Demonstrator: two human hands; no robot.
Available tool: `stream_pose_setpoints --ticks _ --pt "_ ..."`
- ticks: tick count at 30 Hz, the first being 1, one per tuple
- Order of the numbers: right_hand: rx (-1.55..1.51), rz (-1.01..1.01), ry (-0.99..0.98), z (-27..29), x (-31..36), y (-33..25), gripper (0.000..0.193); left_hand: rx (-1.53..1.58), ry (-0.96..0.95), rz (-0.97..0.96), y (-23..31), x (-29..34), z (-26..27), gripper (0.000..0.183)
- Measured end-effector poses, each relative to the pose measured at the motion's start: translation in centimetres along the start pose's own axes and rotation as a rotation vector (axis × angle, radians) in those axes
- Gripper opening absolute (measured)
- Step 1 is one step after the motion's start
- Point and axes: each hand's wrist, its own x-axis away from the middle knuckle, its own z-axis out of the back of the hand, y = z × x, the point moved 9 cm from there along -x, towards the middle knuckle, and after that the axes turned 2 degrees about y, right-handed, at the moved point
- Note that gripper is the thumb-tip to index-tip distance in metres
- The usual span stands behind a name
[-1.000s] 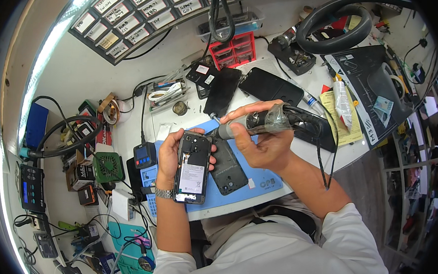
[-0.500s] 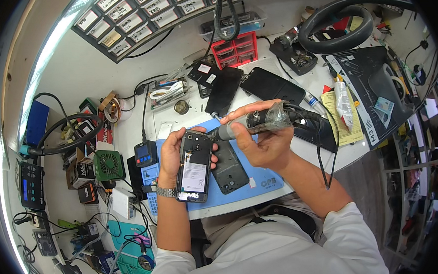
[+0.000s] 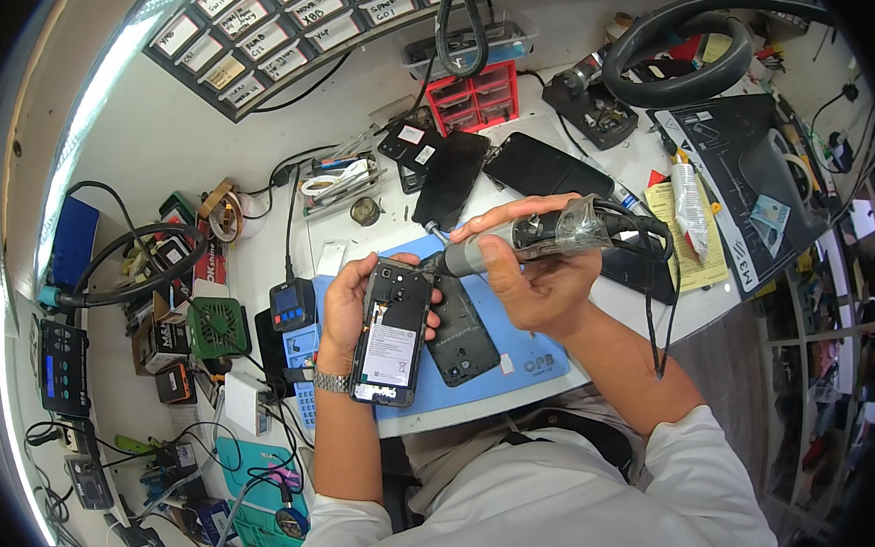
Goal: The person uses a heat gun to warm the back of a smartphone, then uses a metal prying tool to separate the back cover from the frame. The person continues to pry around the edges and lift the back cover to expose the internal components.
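My left hand is closed around an opened phone, its back cover off and the labelled battery showing. The phone stands tilted over the blue work mat. In my right hand is a corded grey-and-black hot-air gun, its rear end wrapped in clear tape. My thumb and outstretched index finger lie along its barrel. The gun's metal nozzle points left, close to the phone's upper right edge; I cannot tell whether they touch. A dark phone back cover lies on the blue mat, just right of the phone.
Several dark phones and screens lie behind my hands, among them a black one. A red drawer box stands at the back. To the left are a small meter and a green fan. Cables hang beside my right wrist.
My right hand and the hot-air gun have shifted slightly right. The phone in my left hand has turned a little, its top leaning rightward.
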Motion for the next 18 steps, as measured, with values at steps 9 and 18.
stream_pose_setpoints --ticks 9,18 --pt "0.02 0.043 0.018 -0.07 0.05 0.05 0.039 -0.026 0.027 0.037 -0.62 0.05 -0.66 0.055" --pt "0.123 0.048 -0.096 -0.45 0.34 -0.21 0.046 -0.046 0.038 0.028 -0.55 0.03 -0.66 0.056"
